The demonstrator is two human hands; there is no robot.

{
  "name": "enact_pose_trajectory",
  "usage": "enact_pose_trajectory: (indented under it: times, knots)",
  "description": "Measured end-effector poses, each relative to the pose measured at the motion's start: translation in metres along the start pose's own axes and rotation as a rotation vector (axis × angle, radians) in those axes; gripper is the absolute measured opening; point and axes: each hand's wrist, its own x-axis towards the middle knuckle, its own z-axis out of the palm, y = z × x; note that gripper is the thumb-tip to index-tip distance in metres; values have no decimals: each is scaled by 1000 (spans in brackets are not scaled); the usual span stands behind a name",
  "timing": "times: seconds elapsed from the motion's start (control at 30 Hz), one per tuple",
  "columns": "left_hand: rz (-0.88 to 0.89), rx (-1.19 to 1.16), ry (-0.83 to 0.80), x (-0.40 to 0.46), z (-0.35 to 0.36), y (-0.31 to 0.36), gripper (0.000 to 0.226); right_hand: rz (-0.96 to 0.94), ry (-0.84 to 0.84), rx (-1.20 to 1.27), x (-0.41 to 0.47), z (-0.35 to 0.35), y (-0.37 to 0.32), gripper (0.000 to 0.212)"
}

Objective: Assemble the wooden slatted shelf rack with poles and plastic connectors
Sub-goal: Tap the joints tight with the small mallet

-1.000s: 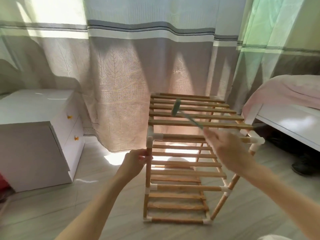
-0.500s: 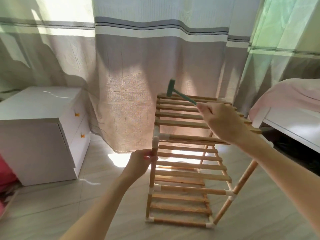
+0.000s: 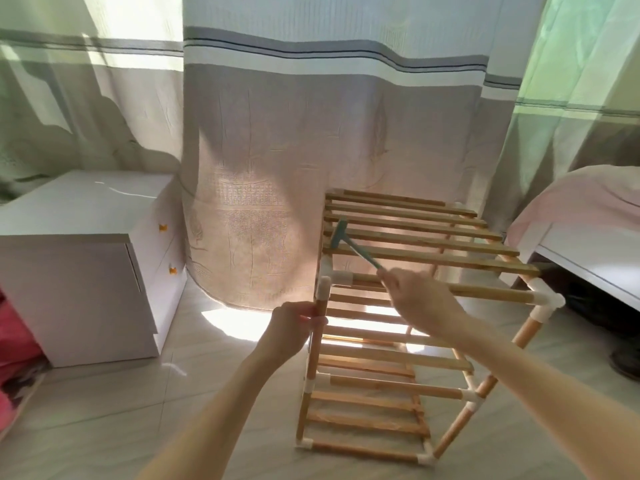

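Since 0.5 s ago: the small teal-headed mallet with a thin teal handle [image 3: 349,244] has come down from above the rack's far edge to the near-left part of the top tier; its head now sits at or just over the slats, contact not resolvable. The right hand [image 3: 420,299] has dropped with it and is curled round the handle's lower end. The left hand [image 3: 293,330] is unchanged, wrapped around the near-left upright wooden pole [image 3: 316,336] just below its white plastic corner connector [image 3: 323,287].

Counts: one three-tier wooden slatted shelf rack [image 3: 408,306], standing upright on the floor, centre-right of view. Top tier shows seven slats. Two hands, one mallet. White connectors visible at the near corners of all three tiers; the total is not countable, as the rear ones are hidden.

Surroundings: pale tiled floor [image 3: 104,427] with a bright sun patch behind the rack. Grey-and-white striped curtain [image 3: 311,133] across the back. White drawer cabinet with two orange knobs [image 3: 79,271] at left. White bed frame with pink cover [image 3: 581,216] at right, just beside the rack. Red fabric [image 3: 14,344] at the left edge.
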Motion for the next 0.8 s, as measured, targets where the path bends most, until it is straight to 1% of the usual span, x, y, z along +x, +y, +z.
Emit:
enact_pose_trajectory:
  times: [0.03, 0.07, 0.1, 0.13, 0.17, 0.2, 0.23, 0.27, 0.3, 0.33, 0.37, 0.4, 0.43, 0.5, 0.53, 0.57, 0.63, 0.73, 0.8]
  knots:
    - [5, -2, -3, 0, 1, 0, 18, 1, 10, 35, 6, -6, 1, 38]
    - [16, -3, -1, 0, 1, 1, 16, -21, 121, 133, 14, -15, -3, 38]
    - [25, -5, 5, 1, 1, 1, 14, -64, 306, 235, 17, -21, -8, 37]
    - [32, -7, 10, 1, 0, 0, 13, -87, 433, 286, 17, -21, -11, 35]
    - [32, -7, 12, 1, 0, 0, 12, -99, 453, 278, 15, -21, -16, 33]
    - [29, -6, 13, 1, 0, -1, 12, -75, 344, 174, 10, -14, -17, 32]
    - [24, -5, 13, 1, 1, -2, 12, -54, 151, 41, 0, -2, -13, 34]
    - [18, -11, 13, 0, 1, -3, 13, -13, 38, -15, -6, 8, -5, 37]
    - [12, -23, 10, 0, 2, -4, 13, 15, -4, -51, -7, 12, 3, 39]
    - [17, -30, 10, 0, 3, -4, 13, 25, 40, -8, -4, 11, 8, 39]
    - [24, -27, 16, 1, 3, -3, 13, 25, 130, 76, -3, 9, 8, 38]
    - [29, -23, 26, 1, 4, -4, 12, 6, 179, 98, -3, 10, 9, 37]
    - [27, -22, 33, 0, 5, -6, 11, -21, 137, 22, -7, 12, 7, 35]
    - [22, -21, 33, -1, 7, -10, 10, -48, -21, -101, -18, 21, 13, 33]
    - [17, -12, 30, -2, 9, -11, 13, -26, -68, -106, -23, 22, 17, 33]
    - [15, 1, 30, -3, 11, -14, 17, -5, -71, -65, -26, 22, 22, 34]
    - [10, 40, 29, -4, 16, -17, 25, -2, -26, 43, -35, 22, 34, 38]
    - [-31, 60, -18, -8, 25, -22, 32, -83, 48, 73, -59, 27, 45, 44]
    - [-35, 36, 5, -9, 29, -25, 30, -138, 86, 133, -75, 30, 50, 50]
